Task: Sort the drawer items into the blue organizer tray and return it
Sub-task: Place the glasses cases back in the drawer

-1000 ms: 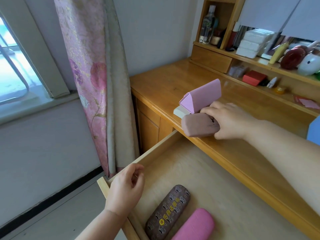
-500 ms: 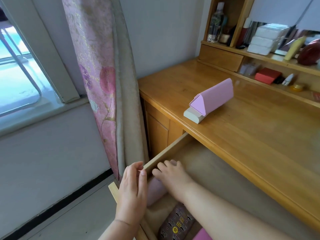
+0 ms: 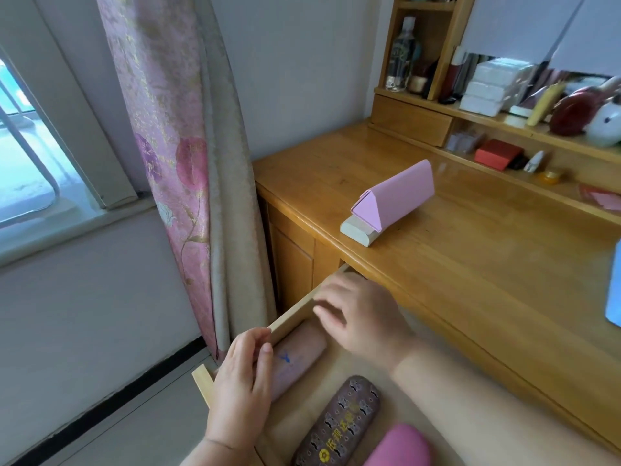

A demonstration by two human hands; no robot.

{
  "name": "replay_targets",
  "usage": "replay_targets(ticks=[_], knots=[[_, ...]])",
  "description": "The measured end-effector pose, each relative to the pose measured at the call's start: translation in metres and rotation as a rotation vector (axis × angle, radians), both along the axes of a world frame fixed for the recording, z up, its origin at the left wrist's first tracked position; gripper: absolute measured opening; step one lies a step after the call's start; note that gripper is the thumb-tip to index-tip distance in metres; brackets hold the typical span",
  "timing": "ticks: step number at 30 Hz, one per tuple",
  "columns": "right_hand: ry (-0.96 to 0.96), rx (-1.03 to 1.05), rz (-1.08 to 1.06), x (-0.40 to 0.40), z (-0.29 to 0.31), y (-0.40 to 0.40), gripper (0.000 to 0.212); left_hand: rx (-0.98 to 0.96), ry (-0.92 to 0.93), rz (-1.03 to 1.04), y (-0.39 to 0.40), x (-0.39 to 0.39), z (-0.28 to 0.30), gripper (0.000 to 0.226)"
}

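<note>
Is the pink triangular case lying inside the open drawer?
No, the pink triangular case sits on the desk top, resting on a cream flat case, outside the drawer.

Non-task surroundings: window wall and rear shelving

A pink floral curtain (image 3: 168, 156) hangs beside the window (image 3: 23, 156). The wooden shelf unit (image 3: 487, 119) at the counter's rear holds a clear bottle (image 3: 401, 55), stacked white packs (image 3: 497, 85) and a red box (image 3: 498, 153).
</note>
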State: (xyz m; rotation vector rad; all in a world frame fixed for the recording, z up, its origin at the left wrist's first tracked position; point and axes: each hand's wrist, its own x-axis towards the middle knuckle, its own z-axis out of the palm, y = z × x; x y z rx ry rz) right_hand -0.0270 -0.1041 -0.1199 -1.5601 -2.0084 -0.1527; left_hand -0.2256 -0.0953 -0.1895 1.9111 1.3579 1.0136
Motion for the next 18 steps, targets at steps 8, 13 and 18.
replay_targets(ticks=[8, 13, 18], knots=[[-0.31, -0.449, -0.506, 0.102, 0.091, 0.082, 0.095, -0.023, -0.002, 0.005, -0.001, 0.004, 0.003, 0.029], [-0.629, -0.498, -0.401, 0.117, 0.097, 0.09, 0.066, -0.038, -0.011, 0.013, 0.001, 0.003, -0.001, 0.024], [-0.697, -0.47, -0.306, 0.136, 0.087, 0.051, 0.037, -0.032, 0.002, 0.004, 0.002, 0.003, -0.003, 0.021]])
